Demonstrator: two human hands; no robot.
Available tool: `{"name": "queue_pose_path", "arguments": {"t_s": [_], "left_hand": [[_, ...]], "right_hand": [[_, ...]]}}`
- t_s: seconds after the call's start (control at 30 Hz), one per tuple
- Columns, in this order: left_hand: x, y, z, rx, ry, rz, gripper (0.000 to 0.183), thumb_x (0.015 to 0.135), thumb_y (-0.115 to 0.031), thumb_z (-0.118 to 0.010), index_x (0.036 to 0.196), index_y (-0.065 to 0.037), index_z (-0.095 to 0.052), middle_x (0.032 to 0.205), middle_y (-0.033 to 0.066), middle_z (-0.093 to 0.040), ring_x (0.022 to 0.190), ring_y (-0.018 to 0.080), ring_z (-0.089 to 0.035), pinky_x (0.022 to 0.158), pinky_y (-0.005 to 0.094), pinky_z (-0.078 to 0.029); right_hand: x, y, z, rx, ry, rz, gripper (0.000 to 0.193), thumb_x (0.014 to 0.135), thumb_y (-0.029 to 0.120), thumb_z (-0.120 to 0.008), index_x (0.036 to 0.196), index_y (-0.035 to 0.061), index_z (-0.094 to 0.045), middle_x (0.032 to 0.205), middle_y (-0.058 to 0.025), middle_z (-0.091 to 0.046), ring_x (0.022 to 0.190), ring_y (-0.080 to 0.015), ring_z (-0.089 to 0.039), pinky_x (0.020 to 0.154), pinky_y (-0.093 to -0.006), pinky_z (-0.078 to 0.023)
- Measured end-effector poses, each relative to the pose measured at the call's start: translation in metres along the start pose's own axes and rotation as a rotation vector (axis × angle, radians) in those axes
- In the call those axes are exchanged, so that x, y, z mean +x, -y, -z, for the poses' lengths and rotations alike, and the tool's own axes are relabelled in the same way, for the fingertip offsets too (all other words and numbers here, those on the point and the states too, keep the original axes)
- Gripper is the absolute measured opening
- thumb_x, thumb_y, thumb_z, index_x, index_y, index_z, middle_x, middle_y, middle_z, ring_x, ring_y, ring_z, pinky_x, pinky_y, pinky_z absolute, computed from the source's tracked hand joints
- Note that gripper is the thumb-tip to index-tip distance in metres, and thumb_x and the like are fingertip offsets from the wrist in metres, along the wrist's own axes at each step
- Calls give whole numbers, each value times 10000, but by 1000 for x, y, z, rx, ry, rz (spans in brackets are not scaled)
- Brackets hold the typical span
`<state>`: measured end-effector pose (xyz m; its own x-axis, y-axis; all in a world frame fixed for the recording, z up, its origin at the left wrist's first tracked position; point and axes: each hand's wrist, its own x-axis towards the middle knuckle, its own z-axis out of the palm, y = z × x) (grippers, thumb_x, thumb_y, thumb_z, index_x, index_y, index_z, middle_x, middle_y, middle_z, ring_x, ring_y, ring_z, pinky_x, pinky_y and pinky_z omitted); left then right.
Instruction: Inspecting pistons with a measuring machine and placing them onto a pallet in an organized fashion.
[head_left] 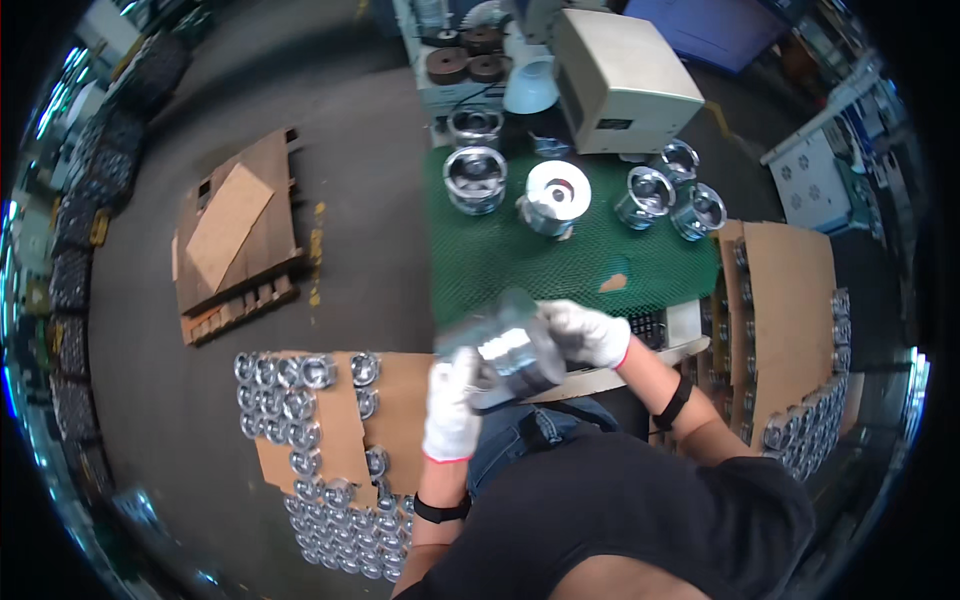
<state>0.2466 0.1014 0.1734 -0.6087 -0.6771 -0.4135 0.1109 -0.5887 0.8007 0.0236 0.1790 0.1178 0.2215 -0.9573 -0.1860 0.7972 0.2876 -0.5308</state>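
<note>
In white gloves, my left hand (pixel 455 405) and my right hand (pixel 590 335) hold a shiny metal cylinder (pixel 518 352) between them, tilted and blurred by motion. My left fingers wrap its lower left side, and my right fingers grip its right end. It is just in front of a green mesh mat (pixel 530 265). On the mat stand flanged metal cylinders: one at the left (pixel 475 180), one with a white top and a central hole (pixel 556 195), and several at the right, one of them here (pixel 645 197).
A beige box-shaped machine (pixel 630 85) stands at the table's back, beside a pale blue cone-shaped thing (pixel 530 88) and dark discs (pixel 447 66). Cardboard with rows of metal cylinders (pixel 345 530) lies at lower left, and more cardboard (pixel 790 300) at right. A wooden pallet (pixel 240 230) is on the floor.
</note>
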Motion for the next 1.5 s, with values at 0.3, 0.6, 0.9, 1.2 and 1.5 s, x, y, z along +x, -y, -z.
{"name": "queue_pose_path", "arguments": {"t_s": [0.3, 0.6, 0.9, 1.2, 1.5], "left_hand": [[186, 68, -15, 446, 184, 244, 574, 964, -341, -610, 1415, -8, -487, 1345, 100, -571, 1218, 172, -521, 1001, 307, -413], [344, 131, -55, -298, 145, 182, 1006, 775, -7, -765, 1544, 6, -116, 1444, 168, -451, 1314, 247, -470, 1093, 396, -399], [178, 79, -32, 749, 141, -17, 1103, 529, -320, -894, 1469, -35, -392, 1267, 201, -616, 1155, 307, -620, 1009, 349, -487], [2, 146, 136, -152, -342, 204, 1042, 608, 129, -803, 1486, -75, -280, 1300, 206, -553, 1108, 303, -631, 918, 431, -563], [-53, 145, 178, -140, -613, 109, 1000, 663, 105, -743, 1523, -64, -261, 1344, 182, -524, 1168, 284, -588, 961, 391, -534]], "right_hand": [[-187, -73, 129, 432, -1026, 189, 252, 880, 267, -596, 906, 22, -652, 839, -102, -657, 800, -245, -630, 784, -360, -527], [-262, -46, 144, 356, -1105, 384, 343, 893, 148, -541, 1179, -38, -570, 1044, -186, -674, 940, -308, -674, 900, -428, -547], [-50, 91, 153, -305, -989, 345, 381, 821, 64, -734, 1180, -1, -623, 971, -46, -689, 826, -116, -650, 793, -257, -531], [89, 118, 155, -508, -1033, 362, 275, 787, 116, -788, 1009, -11, -685, 878, -46, -693, 743, -118, -625, 697, -259, -478], [82, 158, 117, -986, -814, 179, 365, 835, 278, -759, 1063, 1, -690, 929, -87, -724, 776, -181, -677, 744, -318, -541]]}}
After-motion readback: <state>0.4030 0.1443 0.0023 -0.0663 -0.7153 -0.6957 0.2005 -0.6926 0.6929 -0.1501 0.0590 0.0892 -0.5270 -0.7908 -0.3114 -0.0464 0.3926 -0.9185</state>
